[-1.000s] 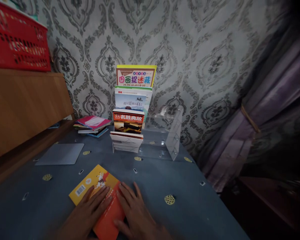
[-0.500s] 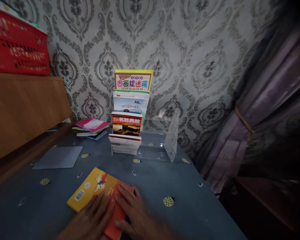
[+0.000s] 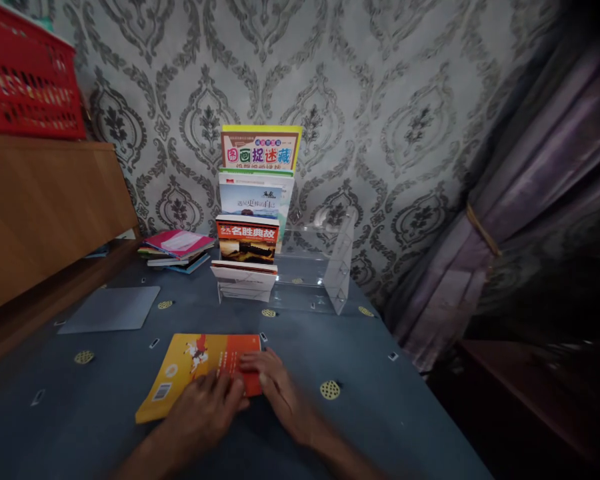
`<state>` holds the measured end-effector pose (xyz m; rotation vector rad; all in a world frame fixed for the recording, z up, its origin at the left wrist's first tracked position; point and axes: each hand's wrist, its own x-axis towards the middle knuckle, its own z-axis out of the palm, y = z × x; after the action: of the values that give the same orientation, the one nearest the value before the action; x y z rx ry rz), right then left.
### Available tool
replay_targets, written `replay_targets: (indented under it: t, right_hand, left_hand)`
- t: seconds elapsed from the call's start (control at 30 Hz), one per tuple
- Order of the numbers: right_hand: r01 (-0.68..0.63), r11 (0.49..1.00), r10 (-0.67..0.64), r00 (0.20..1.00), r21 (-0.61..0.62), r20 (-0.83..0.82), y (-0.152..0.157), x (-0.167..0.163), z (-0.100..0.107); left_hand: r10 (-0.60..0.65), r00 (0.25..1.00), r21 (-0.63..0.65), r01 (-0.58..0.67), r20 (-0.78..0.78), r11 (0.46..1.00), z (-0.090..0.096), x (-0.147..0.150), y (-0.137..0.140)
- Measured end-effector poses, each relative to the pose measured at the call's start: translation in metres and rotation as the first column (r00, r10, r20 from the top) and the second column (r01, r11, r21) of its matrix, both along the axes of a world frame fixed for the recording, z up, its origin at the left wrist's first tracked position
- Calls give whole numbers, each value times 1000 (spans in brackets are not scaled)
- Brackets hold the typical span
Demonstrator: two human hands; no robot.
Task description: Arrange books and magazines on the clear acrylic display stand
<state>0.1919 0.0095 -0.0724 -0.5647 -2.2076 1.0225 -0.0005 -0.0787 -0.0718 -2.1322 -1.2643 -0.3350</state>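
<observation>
A book (image 3: 180,363) with a yellow and orange cover lies flat on the blue cloth, its barcode at the lower left. My left hand (image 3: 205,407) rests over its near edge, fingers bent and touching the cover. On the book's right end lies my right hand (image 3: 275,387), its fingers reaching across the orange part from the side. Neither hand appears wrapped around the book, though the fingertips of the left are partly hidden. Beyond them, a clear acrylic rack (image 3: 337,267) holds several books in tiers on its left side, including a red-titled book (image 3: 247,240).
A stack of books (image 3: 177,250) with a pink top sits at the back left, and a grey flat sheet (image 3: 113,310) lies before it. A wooden cabinet (image 3: 45,207) carrying a red basket (image 3: 25,80) borders the left. A purple curtain (image 3: 460,280) hangs right of the table.
The yellow and orange book has turned counterclockwise, so its far edge now runs nearly level. My right hand has shifted to its right end; my left fingers are more bent. The view has shifted slightly.
</observation>
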Motion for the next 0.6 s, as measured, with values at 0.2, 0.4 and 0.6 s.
replay_targets:
  t: [0.2, 0.4, 0.6]
  right_hand:
    - [13, 1000, -11, 997, 19, -80, 8, -7, -1]
    - [73, 949, -143, 967, -306, -212, 17, -12, -11]
    - [-281, 747, 50, 927, -602, -371, 5, -18, 2]
  left_hand:
    - [-30, 986, 52, 22, 163, 998, 37, -4, 4]
    - [124, 782, -222, 19, 610, 975, 87, -5, -8]
    - [283, 291, -283, -42, 914, 958, 127, -10, -8]
